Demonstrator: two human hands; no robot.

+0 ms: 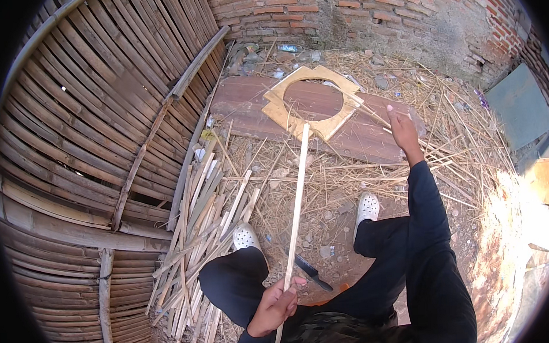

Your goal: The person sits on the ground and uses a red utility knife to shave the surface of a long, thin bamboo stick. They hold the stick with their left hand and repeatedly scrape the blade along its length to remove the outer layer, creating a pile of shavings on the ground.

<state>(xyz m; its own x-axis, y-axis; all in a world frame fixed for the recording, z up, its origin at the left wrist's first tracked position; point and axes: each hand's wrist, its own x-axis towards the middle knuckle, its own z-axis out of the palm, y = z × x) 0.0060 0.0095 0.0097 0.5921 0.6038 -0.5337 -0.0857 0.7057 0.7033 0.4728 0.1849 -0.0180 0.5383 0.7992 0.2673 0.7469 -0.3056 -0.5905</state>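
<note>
My left hand (pixel 274 306) grips the near end of a long pale bamboo strip (pixel 296 201). The strip runs away from me and its far tip rests at a yellowish wooden template with a round hole (pixel 278 107). That template lies on a dark wooden board (pixel 241 99) on the ground. My right hand (pixel 402 129) reaches out over the board's right part, fingers together around thin bamboo slivers (pixel 370 115) that stretch toward the template. A dark-bladed knife (pixel 309 271) lies on the ground between my legs, near my white shoes (pixel 367 207).
A woven bamboo panel (pixel 94 118) leans along the left. A heap of split bamboo strips (pixel 197 236) lies beside my left foot. Straw-like bamboo waste (pixel 456 133) covers the ground. A brick wall (pixel 371 8) stands behind, and a grey panel (pixel 520 105) leans at the right.
</note>
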